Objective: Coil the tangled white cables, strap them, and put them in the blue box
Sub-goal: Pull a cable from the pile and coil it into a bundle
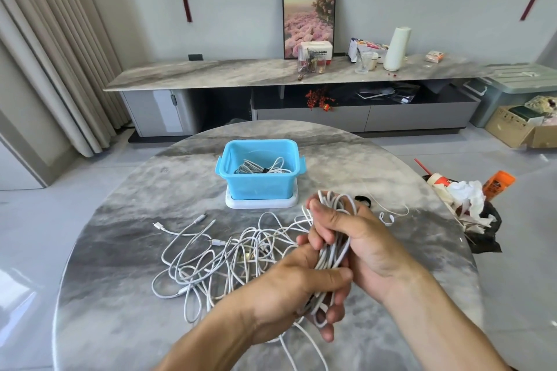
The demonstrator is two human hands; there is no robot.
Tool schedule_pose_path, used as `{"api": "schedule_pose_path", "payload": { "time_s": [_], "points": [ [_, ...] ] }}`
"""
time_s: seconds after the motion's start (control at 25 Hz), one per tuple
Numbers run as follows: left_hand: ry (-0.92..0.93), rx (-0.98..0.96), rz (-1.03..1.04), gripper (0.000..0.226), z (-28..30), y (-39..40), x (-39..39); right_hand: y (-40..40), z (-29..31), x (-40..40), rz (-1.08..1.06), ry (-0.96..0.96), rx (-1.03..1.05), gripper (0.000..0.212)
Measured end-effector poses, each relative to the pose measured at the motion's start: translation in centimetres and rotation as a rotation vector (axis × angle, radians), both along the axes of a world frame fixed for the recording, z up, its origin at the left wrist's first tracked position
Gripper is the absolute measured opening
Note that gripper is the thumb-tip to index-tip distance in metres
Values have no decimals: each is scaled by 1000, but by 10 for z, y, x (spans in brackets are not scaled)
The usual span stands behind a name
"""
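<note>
While both the left hand (289,289) and right hand (355,244) grip the white cable coil (331,253), loops at lower centre should stay even and snug before strapping.

Living room clutter around a round grey marble-patterned table (120,250)

Behind it, a long grey marble-topped sideboard (211,74) carries a framed pink flower picture (309,18) leaning on the wall and a tall white cylindrical jug (397,48); a crumpled white tissue heap (467,196) lies at the table's right edge.
</note>
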State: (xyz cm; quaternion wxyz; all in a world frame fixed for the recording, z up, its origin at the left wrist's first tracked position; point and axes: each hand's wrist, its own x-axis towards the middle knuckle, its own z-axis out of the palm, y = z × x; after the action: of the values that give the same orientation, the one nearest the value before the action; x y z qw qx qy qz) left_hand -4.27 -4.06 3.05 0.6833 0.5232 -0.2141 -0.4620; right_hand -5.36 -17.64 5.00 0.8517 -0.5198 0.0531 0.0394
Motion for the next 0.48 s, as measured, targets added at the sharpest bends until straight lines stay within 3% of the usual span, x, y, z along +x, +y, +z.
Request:
{"api": "schedule_pose_path", "payload": {
  "time_s": [0.12, 0.2, 0.32, 0.48],
  "points": [
    [105, 26, -66, 12, -1, 1, 0, 0, 0, -1, -49, -45, -131, 54],
    [127, 43, -49, 12, 1, 2, 1, 2, -1, 1, -63, -87, -177, 47],
    [138, 19, -79, 13, 6, 6, 4, 5, 3, 2, 13, -139, -104, 10],
    [171, -103, -55, 28, 3, 5, 3, 5, 6, 1, 41, -150, 36, 26]
  ]
}}
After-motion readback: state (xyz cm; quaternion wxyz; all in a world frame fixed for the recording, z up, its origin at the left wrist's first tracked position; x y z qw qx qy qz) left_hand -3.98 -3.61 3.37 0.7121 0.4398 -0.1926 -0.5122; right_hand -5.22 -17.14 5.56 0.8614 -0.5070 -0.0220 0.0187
